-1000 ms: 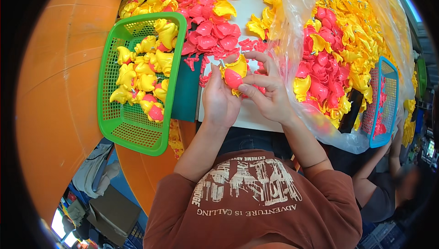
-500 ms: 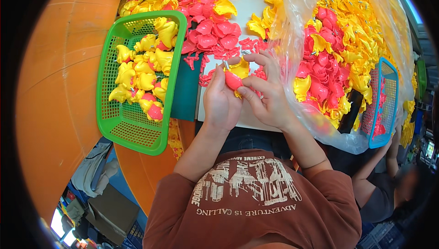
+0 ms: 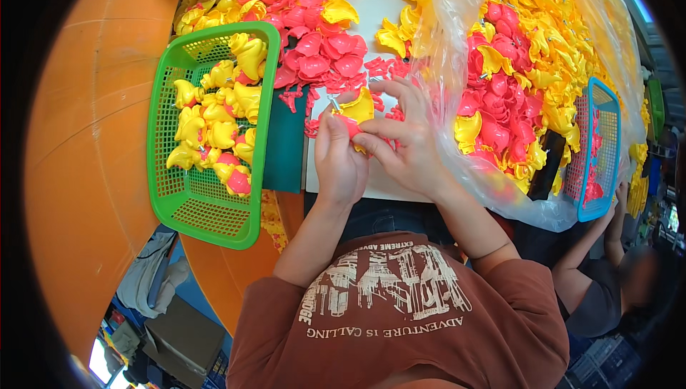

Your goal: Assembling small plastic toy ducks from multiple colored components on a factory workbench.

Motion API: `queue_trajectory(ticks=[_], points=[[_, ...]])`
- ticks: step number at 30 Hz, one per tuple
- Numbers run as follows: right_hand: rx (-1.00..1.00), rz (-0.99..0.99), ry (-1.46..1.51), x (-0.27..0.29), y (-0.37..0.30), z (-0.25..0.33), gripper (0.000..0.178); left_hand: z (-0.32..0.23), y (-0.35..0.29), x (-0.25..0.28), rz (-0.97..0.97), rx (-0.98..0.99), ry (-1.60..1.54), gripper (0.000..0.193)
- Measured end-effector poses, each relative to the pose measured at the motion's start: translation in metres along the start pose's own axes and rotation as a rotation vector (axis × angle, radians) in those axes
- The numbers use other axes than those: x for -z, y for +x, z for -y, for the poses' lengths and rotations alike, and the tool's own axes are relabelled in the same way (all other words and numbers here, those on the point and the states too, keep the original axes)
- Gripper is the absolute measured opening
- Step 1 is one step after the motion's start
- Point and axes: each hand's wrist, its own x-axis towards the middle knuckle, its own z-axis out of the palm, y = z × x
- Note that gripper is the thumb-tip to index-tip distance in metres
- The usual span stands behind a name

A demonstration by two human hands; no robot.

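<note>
Between my two hands is a small curved plastic piece, with a yellow shell (image 3: 359, 107) and a red shell (image 3: 349, 125) against it. A short metal pin (image 3: 334, 104) stands up at its left end, by my left thumb. My left hand (image 3: 341, 164) holds the piece from the left, its fingers partly hidden behind it. From the right, my right hand (image 3: 407, 142) pinches its lower edge between thumb and finger, with the other fingers raised and curled above. Whether the two shells are fully joined cannot be seen.
A green basket (image 3: 259, 164) at left holds several yellow-and-red pieces. Loose red shells (image 3: 314, 64) lie beyond my hands on the white tabletop (image 3: 379, 14). At right, a clear plastic bag (image 3: 450, 53) adjoins heaped yellow shells (image 3: 554, 46). Another person's arm (image 3: 582, 246) is near a blue basket (image 3: 599, 207).
The whole view has shifted slightly, so most things sit further left. My fingers have closed in over the red shell, and less of it shows. Both hands keep hold of the piece.
</note>
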Motion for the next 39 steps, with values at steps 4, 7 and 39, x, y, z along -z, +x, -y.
queue_trajectory(ticks=[4, 7, 39], points=[[-0.098, -0.167, -0.14, 0.003, 0.012, -0.047, 0.013, -0.007, 0.007, 0.021, -0.013, 0.002, -0.009, 0.04], [-0.081, 0.081, -0.407, -0.012, 0.013, -0.059, 0.011, -0.012, 0.011, 0.038, -0.037, 0.041, -0.032, 0.041], [0.375, -0.052, -0.108, 0.02, 0.023, -0.006, 0.026, -0.016, -0.008, 0.003, 0.137, 0.044, 0.177, 0.041]])
